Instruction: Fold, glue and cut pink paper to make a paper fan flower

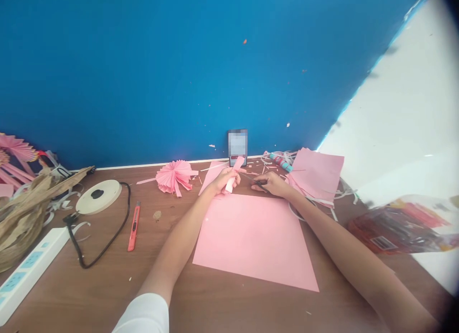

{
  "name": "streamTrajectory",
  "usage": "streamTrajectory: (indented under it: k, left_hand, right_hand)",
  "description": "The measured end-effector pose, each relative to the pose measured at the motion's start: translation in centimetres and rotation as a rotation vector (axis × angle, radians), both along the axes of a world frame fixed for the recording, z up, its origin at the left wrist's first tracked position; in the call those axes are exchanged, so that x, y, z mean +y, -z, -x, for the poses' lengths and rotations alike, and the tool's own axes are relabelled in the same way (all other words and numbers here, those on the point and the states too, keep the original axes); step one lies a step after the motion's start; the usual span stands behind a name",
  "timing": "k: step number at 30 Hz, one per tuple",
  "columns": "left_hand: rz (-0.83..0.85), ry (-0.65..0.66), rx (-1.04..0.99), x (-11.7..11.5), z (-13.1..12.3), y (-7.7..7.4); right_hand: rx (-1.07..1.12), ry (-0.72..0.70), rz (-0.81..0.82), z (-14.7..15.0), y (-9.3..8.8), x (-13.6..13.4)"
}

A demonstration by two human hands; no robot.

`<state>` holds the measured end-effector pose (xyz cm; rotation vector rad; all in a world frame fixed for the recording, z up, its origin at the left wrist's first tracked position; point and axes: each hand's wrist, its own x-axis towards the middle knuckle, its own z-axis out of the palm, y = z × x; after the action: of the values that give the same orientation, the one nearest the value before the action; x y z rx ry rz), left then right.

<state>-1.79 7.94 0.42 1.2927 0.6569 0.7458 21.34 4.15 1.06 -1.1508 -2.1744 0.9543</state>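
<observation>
Between the fingers of my left hand [221, 181] is a narrow folded strip of pink paper [234, 176], held at a slant. My right hand [273, 184] grips a pair of scissors [258, 183], whose blades point left toward the strip. Whether the blades touch the paper is too small to tell. Below both hands a large pink sheet [254, 237] lies flat on the brown table [215, 304]. Another pink piece [212, 172] lies partly behind my left hand. To the left sits a pleated pink paper rosette [175, 177].
A phone [238, 144] leans on the blue wall. Pink sheets [317, 172] are stacked at right, near a plastic bag [398, 225]. At left lie a red utility knife [134, 226], a white disc [99, 197] with a black cord, a power strip [34, 271] and dried husks [25, 218].
</observation>
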Motion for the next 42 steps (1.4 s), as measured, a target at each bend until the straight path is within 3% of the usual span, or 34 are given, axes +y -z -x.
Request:
streamTrajectory:
  k: [9, 15, 20, 23, 29, 34, 38, 42]
  left_hand:
    - [-0.033, 0.008, 0.027, 0.0, 0.1, 0.1]
    - [-0.04, 0.033, 0.016, 0.3, 0.1, 0.5]
    - [-0.06, -0.008, 0.07, 0.4, -0.1, 0.5]
    - [-0.043, -0.034, 0.078, 0.3, -0.2, 0.4]
    - [-0.015, -0.03, -0.001, 0.1, 0.0, 0.2]
    - [-0.01, 0.013, -0.04, 0.2, -0.2, 0.4]
    - [0.022, 0.017, -0.013, 0.6, -0.5, 0.6]
    - [-0.127, 0.106, 0.14, 0.9, -0.9, 0.4]
  right_hand:
    - [0.05, 0.024, 0.03, -0.3, 0.8, 0.1]
    - [0.118, 0.035, 0.136, -0.3, 1.1, 0.1]
    - [0.422, 0.208, 0.088, 0.5, 0.6, -0.9]
    - [0.451, 0.109, 0.18, 1.3, 0.4, -1.3]
    - [0.498, 0.193, 0.184, 1.6, 1.0, -0.6]
    - [0.284, 0.359, 0.009, 1.6, 1.5, 0.0]
    - [-0.144, 0.588, -0.315, 1.8, 1.1, -0.3]
    - [-0.501, 0.702, -0.385, 2.2, 0.5, -0.8]
